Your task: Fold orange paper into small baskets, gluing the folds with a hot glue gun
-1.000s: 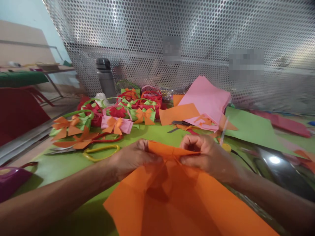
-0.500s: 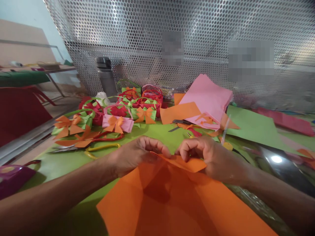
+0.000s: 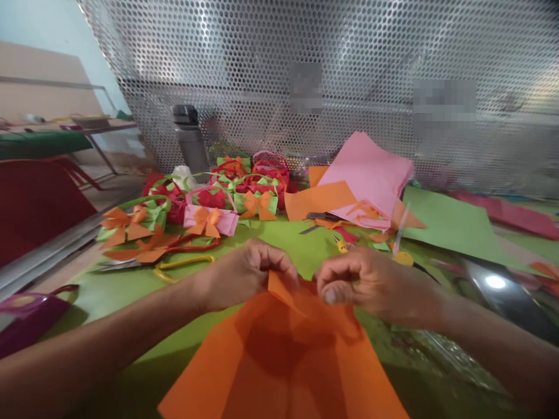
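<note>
Sheet of orange paper, partly folded, spread across the lower centre of the frame. Left hand, centre: fingers closed on the raised upper edge, pinching it. Right hand, right of centre: fingers curled, thumb drawn in close at the same edge; blur leaves it unclear whether paper is gripped. Progress, as judged from the sheet: lengthwise creases are present and a flap is turned up at the top, while the broad lower portion lies unfolded; the folding appears partway done. Left of centre, miniature paper handbags bearing bows; farther left, scissors; right of centre, pink paper stack.
</note>
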A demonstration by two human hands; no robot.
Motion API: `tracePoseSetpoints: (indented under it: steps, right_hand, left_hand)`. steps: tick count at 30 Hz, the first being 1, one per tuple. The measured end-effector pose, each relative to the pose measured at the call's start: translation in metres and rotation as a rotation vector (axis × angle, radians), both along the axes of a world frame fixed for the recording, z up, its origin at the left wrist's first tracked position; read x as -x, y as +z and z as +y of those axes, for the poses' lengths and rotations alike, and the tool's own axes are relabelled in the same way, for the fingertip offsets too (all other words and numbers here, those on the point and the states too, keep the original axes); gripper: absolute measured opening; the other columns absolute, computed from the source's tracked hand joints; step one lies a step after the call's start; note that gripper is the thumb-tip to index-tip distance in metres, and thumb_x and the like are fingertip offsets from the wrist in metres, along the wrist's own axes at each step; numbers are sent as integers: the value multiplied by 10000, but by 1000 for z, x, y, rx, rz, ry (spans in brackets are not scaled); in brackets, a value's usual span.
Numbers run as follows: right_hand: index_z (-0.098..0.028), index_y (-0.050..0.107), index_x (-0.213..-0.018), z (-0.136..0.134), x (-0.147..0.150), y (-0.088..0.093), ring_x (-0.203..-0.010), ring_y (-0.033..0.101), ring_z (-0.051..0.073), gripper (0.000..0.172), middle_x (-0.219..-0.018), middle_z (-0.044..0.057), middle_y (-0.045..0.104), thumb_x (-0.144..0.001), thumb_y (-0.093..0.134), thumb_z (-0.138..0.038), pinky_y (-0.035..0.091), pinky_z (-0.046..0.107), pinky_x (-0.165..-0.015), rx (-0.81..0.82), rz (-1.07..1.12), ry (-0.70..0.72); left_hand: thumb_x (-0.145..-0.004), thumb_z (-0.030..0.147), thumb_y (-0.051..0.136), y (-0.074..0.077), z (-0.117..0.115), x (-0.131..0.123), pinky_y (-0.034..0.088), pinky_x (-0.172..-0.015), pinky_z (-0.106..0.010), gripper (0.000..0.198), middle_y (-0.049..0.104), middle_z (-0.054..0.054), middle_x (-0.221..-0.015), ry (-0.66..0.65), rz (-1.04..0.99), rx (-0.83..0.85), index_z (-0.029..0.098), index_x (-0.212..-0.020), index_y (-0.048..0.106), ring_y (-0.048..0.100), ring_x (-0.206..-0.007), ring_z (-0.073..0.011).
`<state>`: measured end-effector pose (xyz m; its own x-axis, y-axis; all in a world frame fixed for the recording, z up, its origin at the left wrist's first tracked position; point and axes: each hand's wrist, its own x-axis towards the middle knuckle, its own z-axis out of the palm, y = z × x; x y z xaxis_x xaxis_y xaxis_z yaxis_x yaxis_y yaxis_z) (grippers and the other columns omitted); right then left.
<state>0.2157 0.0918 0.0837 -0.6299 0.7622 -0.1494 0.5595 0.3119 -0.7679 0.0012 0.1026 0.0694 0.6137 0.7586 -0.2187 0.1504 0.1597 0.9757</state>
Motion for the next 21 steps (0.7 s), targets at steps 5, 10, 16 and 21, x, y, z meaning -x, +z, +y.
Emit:
tracePoseSetpoints:
  steps: [5,10,16,21]
  right_hand:
    - [-176,540,-657,-7,15,-11,-580,474,96,65,-615,-42,548,-670,601,-162,351,222,-529,-111,-3,-204]
    - [-175,562,-769,-6,18,-17,-584,492,97,129,-646,-40,567,-654,606,-138,380,217,-531,-22,67,-240]
    - [-186,579,-769,-6,18,-22,-609,526,107,99,-665,-32,617,-691,597,-127,378,234,-577,-236,-31,-241]
    - [-191,598,-789,-6,17,-23,-608,526,117,110,-649,-31,622,-697,631,-142,356,245,-585,-424,-153,-267]
  left_hand:
    - [-643,60,528,-3,-4,-3,471,-559,-198,164,694,-24,-680,-18,117,-151,122,-677,676,605,-594,-116]
    - [-675,47,521,-6,-6,-6,450,-552,-172,171,687,-11,-712,-40,149,-168,126,-721,666,595,-609,-97]
    - [-643,-5,442,-2,-6,-6,465,-626,-202,412,690,-12,-857,-140,154,-119,150,-981,618,623,-763,-138]
    - [-652,5,353,1,-3,-3,457,-649,-224,454,682,-28,-920,-205,294,-164,140,-983,633,627,-821,-172]
